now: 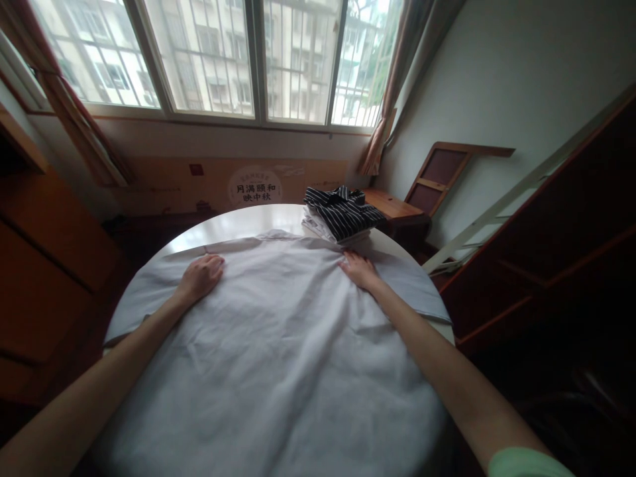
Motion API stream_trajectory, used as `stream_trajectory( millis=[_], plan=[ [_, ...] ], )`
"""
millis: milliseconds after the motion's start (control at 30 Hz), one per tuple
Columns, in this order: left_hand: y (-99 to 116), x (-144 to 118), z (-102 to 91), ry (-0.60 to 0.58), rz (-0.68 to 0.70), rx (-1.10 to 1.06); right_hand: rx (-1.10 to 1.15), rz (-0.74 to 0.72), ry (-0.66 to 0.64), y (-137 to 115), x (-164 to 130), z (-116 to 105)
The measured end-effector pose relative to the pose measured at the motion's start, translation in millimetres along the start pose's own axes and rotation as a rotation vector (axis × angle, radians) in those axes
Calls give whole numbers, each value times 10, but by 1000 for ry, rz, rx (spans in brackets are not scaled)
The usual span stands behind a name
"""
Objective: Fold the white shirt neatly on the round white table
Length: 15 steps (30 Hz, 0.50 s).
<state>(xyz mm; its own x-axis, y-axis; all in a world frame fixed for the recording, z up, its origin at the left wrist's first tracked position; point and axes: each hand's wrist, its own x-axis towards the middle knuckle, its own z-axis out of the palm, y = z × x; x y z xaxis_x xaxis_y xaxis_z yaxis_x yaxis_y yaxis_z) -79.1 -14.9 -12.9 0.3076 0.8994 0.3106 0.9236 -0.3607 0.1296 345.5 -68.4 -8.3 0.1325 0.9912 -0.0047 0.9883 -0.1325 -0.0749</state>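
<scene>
A pale grey-white shirt point(278, 331) lies spread flat, back side up, over a round white table point(238, 222), its collar toward the far side. My left hand point(201, 275) rests palm down on the shirt's left shoulder area, fingers together. On the right shoulder area my right hand point(358, 270) lies flat, fingers pointing toward the far edge. Neither hand grips the cloth. The short sleeves hang out to both sides.
A stack of folded clothes with a dark striped shirt point(342, 212) on top sits at the table's far right. Behind are a cardboard panel with printed characters point(256, 185), a big barred window, a wooden side table point(392, 202), and dark wooden furniture on both sides.
</scene>
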Motion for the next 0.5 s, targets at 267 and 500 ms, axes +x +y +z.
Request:
stream_trajectory(
  millis=[267, 500],
  plan=[
    [16, -283, -130, 36, 42, -182, 23, -24, 35, 5, -19, 7],
    [-134, -1068, -535, 118, -177, -242, 21, -28, 51, 24, -2, 29]
  ],
)
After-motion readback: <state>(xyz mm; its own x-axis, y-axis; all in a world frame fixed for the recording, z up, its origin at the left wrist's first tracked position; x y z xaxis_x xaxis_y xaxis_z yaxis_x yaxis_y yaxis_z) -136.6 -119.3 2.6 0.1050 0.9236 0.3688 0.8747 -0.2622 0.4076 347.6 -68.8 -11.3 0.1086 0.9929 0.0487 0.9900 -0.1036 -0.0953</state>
